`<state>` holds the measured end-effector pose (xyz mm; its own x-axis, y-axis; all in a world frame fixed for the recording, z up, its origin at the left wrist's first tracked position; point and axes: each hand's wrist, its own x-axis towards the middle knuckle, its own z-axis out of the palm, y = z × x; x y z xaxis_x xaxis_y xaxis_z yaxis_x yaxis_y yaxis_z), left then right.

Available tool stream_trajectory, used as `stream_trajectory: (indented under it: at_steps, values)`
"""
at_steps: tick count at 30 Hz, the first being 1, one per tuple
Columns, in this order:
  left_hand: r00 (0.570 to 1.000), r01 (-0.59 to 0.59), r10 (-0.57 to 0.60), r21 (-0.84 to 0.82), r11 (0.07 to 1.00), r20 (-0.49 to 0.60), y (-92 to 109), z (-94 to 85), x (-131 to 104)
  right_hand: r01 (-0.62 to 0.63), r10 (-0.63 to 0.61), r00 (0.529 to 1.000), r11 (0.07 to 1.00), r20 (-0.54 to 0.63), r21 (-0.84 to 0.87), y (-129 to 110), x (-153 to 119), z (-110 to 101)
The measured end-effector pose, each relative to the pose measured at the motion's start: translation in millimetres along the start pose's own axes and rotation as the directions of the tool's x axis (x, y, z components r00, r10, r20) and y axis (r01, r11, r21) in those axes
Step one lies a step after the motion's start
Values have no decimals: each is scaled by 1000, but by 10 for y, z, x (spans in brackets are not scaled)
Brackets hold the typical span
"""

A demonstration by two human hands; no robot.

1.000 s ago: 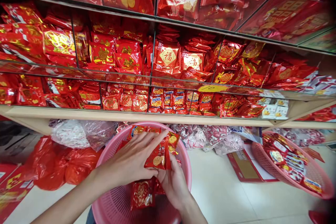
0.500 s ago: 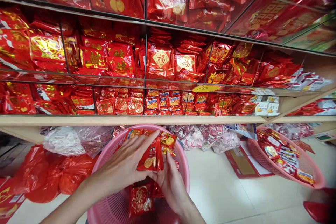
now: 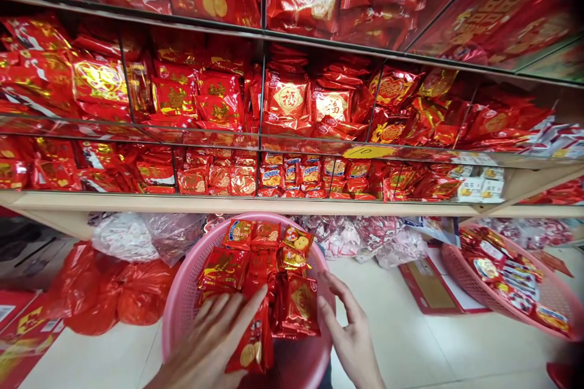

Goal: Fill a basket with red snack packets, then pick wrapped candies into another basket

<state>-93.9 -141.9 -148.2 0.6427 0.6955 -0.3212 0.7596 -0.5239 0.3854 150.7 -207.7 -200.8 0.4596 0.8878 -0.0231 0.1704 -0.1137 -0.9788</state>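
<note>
We have a round pink plastic basket [image 3: 179, 310] below us, standing in front of a pale wooden shelf edge [image 3: 228, 202], with glossy foil packets heaped inside. Our left hand [image 3: 212, 337] reaches in from the near left, fingers spread over the heap; its index finger and thumb lie along a red foil packet printed with biscuits [image 3: 249, 352], though we cannot tell whether its grip is firm on it. Our right hand [image 3: 350, 322] is at the basket's right rim with its grip open, thumb and index finger apart and curved. Just inside that rim lies a dark red square packet with gold print [image 3: 302, 304]. Farther back in the basket we see a gold-and-red biscuit packet [image 3: 296, 244] and, to its left, a broad red packet with gold lettering [image 3: 223, 267]. Knotted red plastic bags [image 3: 141, 298] sit on the floor to our left.
</note>
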Motion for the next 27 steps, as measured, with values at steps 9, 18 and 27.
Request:
stream_trajectory:
  at_steps: [9,18,27]
  values:
    - [999,5,-19,291,957,45,-7,710,156,449,-129,839,714,529,-537,-46,-78,301]
    - [998,43,-53,211,976,38,-102,837,200,557,-104,771,587,628,-587,50,-130,458]
    - [997,25,-34,129,991,64,-28,772,225,540,-127,815,521,565,-661,304,-151,562]
